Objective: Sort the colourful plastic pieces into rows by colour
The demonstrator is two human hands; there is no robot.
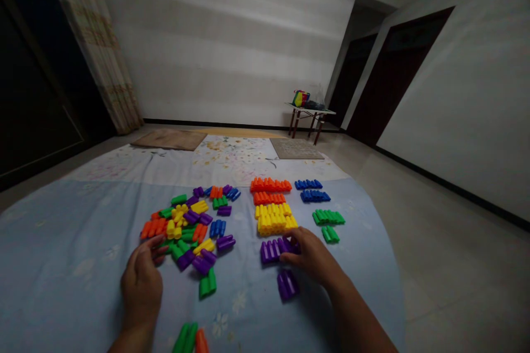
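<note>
A mixed heap of plastic blocks [190, 223] in orange, yellow, green, purple and blue lies on a light blue sheet [74, 253]. My left hand [141, 281] rests at the heap's near left edge, fingers curled against the blocks there; what they hold is hidden. To the right, blocks lie sorted by colour: orange rows [270, 190], yellow rows [275, 218], blue rows [312, 190], green pieces [328, 220] and a purple row [271, 251]. My right hand [310, 256] pinches a purple block at the right end of that purple row. Another purple block [286, 284] lies just below it.
A green block [207, 282] lies alone in front of the heap; green and orange blocks [190, 338] lie near my left wrist. Two mats [296, 149] lie beyond the sheet. A small table [308, 113] with a colourful bag stands by the far wall. Tiled floor lies to the right.
</note>
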